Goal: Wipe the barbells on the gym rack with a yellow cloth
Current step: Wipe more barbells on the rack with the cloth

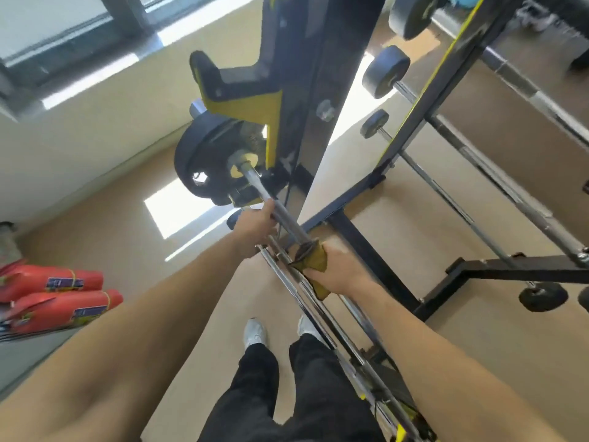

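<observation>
A chrome barbell (258, 186) with black plates (200, 154) rests on the black and yellow gym rack (306, 90), running from the plates toward me. My left hand (255, 228) grips the bare bar just below the plates. Further down the same bar, my right hand (338, 266) is closed around the yellow cloth (314, 261), which wraps the bar. More chrome bars (287, 282) lie on lower rack levels beneath my hands.
Other barbells with small black plates (384, 71) sit on the rack's far side, seen at the right. The rack's black base feet (376, 260) stretch across the beige floor. Red packages (54, 295) lie at the left. My legs and white shoes (255, 333) stand below.
</observation>
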{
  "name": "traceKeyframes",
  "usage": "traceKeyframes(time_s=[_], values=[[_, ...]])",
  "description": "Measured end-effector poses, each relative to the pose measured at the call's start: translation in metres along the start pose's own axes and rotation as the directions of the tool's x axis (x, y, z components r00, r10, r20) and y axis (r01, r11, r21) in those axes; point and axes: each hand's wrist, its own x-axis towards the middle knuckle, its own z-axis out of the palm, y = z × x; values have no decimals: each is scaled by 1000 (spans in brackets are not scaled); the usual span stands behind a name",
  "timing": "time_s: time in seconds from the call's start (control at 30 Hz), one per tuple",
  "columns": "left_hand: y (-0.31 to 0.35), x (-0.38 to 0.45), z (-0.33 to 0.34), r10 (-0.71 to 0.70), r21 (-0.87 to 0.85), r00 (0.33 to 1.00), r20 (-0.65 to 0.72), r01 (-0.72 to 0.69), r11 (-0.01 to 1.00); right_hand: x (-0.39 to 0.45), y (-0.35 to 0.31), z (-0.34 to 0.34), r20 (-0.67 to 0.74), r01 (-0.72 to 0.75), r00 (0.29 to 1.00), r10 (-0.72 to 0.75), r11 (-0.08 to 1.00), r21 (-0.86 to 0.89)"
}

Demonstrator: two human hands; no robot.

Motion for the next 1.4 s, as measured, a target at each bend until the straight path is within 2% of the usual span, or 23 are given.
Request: traceKeyframes(time_s=[0.1,0.2,0.3,0.43,0.57,0.67,0.87,1.0,1.13,1.27,1.4], values=[[14,10,-5,8,63,999,-40,-5,998,11,0,1,99,-2,995,6,999,-38],[24,18,-8,19,96,998,-55,-14,995,23,-6,1,106,25,994,-18,998,-59],[28,26,-8,32,179,996,-89,-15,984,32,-19,-3,102,42,994,-44,999,20],[24,37,-3,-7,194,985,-172,41,980,53,-59,-5,-8,105,994,-105,993,44],[24,43,3,-43,178,971,-234,86,980,82,-100,-4,-93,103,990,-108,993,-57],[28,40,2,-76,169,969,-234,118,979,84,-106,-2,-137,79,986,-95,990,-120],[35,32,4,-133,83,971,-196,151,985,45,-63,-3,-42,116,992,-122,984,-134],[35,29,3,-145,12,975,-167,149,989,22,-19,-2,70,30,997,-18,985,-169],[32,29,6,-168,-32,971,-170,165,986,1,8,-5,202,-70,975,92,991,-115],[31,33,1,-227,-114,970,-92,216,970,19,-10,-2,129,-79,987,98,986,-149],[26,35,-6,-274,-135,962,-13,269,954,39,-45,4,-96,-63,994,53,992,-110]])
